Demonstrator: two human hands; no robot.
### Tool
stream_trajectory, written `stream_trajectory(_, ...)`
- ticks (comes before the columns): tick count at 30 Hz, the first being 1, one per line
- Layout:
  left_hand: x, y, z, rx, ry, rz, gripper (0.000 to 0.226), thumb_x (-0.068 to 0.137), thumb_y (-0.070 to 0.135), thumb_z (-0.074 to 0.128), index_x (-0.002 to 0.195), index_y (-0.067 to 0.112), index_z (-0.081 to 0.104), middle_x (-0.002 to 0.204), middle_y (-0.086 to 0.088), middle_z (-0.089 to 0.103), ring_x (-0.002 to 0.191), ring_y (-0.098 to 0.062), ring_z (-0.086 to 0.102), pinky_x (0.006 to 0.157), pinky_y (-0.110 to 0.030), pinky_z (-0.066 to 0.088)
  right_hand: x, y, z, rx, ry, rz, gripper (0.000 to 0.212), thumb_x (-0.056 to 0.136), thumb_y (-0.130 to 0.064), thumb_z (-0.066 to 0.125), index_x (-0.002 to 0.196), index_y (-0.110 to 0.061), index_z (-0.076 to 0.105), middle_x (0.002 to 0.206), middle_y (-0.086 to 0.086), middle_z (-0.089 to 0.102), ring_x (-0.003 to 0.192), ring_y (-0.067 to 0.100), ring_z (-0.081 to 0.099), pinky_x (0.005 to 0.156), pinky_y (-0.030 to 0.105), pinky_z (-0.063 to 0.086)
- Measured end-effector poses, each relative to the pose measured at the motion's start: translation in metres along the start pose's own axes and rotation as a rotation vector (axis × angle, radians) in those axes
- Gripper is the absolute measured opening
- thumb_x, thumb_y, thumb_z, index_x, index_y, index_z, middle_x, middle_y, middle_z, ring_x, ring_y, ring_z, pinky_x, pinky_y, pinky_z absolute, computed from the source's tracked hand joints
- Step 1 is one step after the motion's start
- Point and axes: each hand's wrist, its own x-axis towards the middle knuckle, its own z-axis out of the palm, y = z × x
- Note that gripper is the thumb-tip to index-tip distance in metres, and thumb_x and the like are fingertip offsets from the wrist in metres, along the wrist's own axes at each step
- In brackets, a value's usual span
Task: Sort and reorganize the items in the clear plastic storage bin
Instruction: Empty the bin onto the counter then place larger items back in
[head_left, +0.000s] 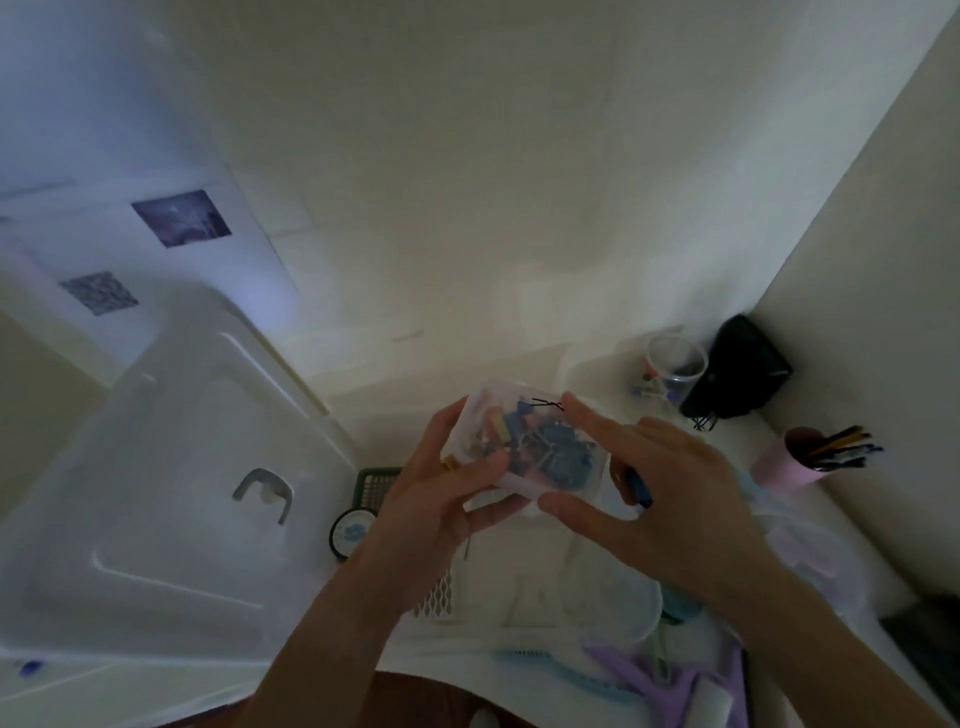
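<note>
Head view: both hands hold a small clear box (524, 441) of blue clips (no lettering legible) above the storage bin (571, 587). The left hand (441, 499) grips its left side; the right hand (660, 483) spreads over its right, pinching a blue pen (640, 487).

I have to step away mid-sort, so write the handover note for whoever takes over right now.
Left hand: grips the small clear box from its left side, thumb on its front.
Right hand: fingers spread along the box's right side; a blue pen-like thing shows under its fingers.
The box holds mixed small bits, mostly blue; the frame is too blurred to name them.
Large clear lid lies off to the left.
Pink cup with pencils and clear jar stand at the back right.
Done: lid off, box lifted out.
Left: place the box and sort the loose things below the hands.
</note>
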Motion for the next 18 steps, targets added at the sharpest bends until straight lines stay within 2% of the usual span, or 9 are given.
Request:
stream_trajectory(4, 0.000, 0.002, 0.007, -0.011, 0.021, 0.057, 0.054, 0.090, 0.005, 0.065, 0.139, 0.023, 0.051, 0.133, -0.011, 0.064, 0.120, -0.035, 0.064, 0.097, -0.055, 0.053, 0.005, 0.002, -0.012, 0.091, 0.091, -0.100, 0.062, 0.083, -0.070, 0.062, 0.125, -0.024, 0.068, 0.064, -0.016, 0.041, 0.059, 0.003, 0.036, 0.053, 0.029, 0.045)
stream_trajectory(7, 0.000, 0.001, 0.012, -0.005, 0.010, 0.086, 0.058, 0.088, 0.003, 0.069, 0.139, 0.021, 0.049, 0.134, -0.013, 0.063, 0.119, -0.037, 0.064, 0.097, -0.057, 0.052, 0.007, -0.003, -0.020, 0.231, 0.115, -0.074, 0.049, 0.085, -0.063, 0.062, 0.112, -0.023, 0.075, 0.068, -0.015, 0.047, 0.061, 0.002, 0.045, 0.057, 0.021, 0.043)
stream_trajectory(10, 0.002, -0.002, 0.015, -0.010, 0.034, 0.102, 0.063, 0.080, 0.004, 0.075, 0.136, 0.021, 0.051, 0.135, -0.016, 0.059, 0.117, -0.039, 0.064, 0.096, -0.059, 0.052, 0.014, -0.003, -0.024, 0.205, 0.119, -0.028, 0.029, 0.088, -0.049, 0.067, 0.100, -0.025, 0.079, 0.075, -0.015, 0.049, 0.066, -0.002, 0.050, 0.061, 0.010, 0.037)
stream_trajectory(13, 0.004, -0.005, 0.016, 0.003, 0.055, 0.132, 0.066, 0.076, 0.003, 0.081, 0.132, 0.025, 0.054, 0.134, -0.015, 0.059, 0.116, -0.041, 0.064, 0.094, -0.059, 0.053, 0.020, -0.001, -0.025, 0.142, 0.052, -0.015, 0.010, 0.084, -0.035, 0.072, 0.088, -0.026, 0.074, 0.086, -0.013, 0.048, 0.072, -0.001, 0.049, 0.065, 0.009, 0.038)
stream_trajectory(16, 0.005, -0.006, 0.017, -0.009, 0.085, 0.123, 0.066, 0.074, 0.004, 0.082, 0.130, 0.024, 0.055, 0.134, -0.014, 0.058, 0.114, -0.040, 0.066, 0.090, -0.056, 0.056, 0.020, -0.001, -0.019, 0.014, -0.002, -0.047, 0.010, 0.092, -0.033, 0.058, 0.089, -0.024, 0.061, 0.094, -0.014, 0.044, 0.073, 0.001, 0.046, 0.063, 0.020, 0.044)
stream_trajectory(18, 0.004, -0.006, 0.017, -0.050, 0.096, 0.105, 0.066, 0.074, 0.006, 0.083, 0.131, 0.020, 0.053, 0.135, -0.016, 0.057, 0.113, -0.039, 0.066, 0.087, -0.053, 0.057, 0.017, -0.002, -0.015, 0.045, 0.015, -0.017, 0.009, 0.096, -0.032, 0.053, 0.092, -0.024, 0.053, 0.089, -0.014, 0.049, 0.068, 0.003, 0.046, 0.061, 0.019, 0.041)
